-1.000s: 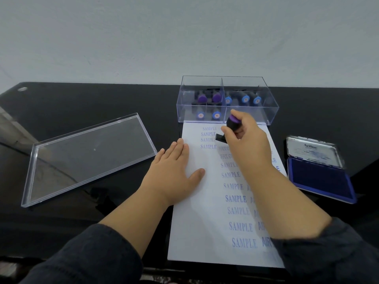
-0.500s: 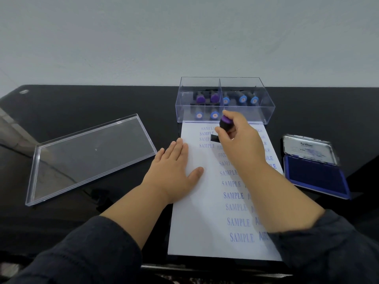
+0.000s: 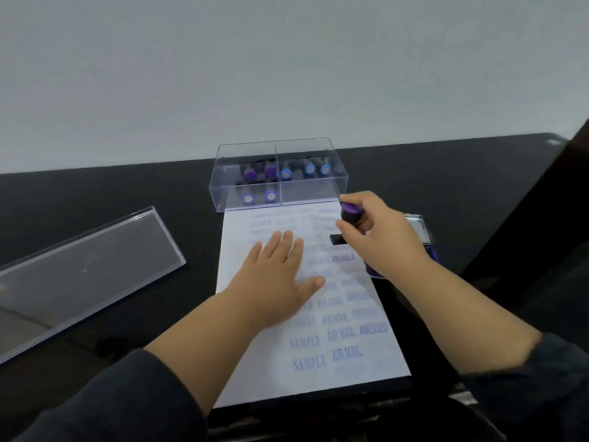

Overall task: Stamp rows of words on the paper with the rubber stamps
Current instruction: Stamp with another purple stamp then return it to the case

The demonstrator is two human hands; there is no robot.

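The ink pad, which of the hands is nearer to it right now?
Right. The right hand, gripping the purple-topped stamp, is directly in front of the ink pad, overlapping it in view. The left hand lies flat on the paper, farther left.

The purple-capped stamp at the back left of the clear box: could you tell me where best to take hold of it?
Probably pinch the purple-capped stamp by its round knob, coming from above through the clear box's open top. It stands among other stamps, its base low behind the walls.
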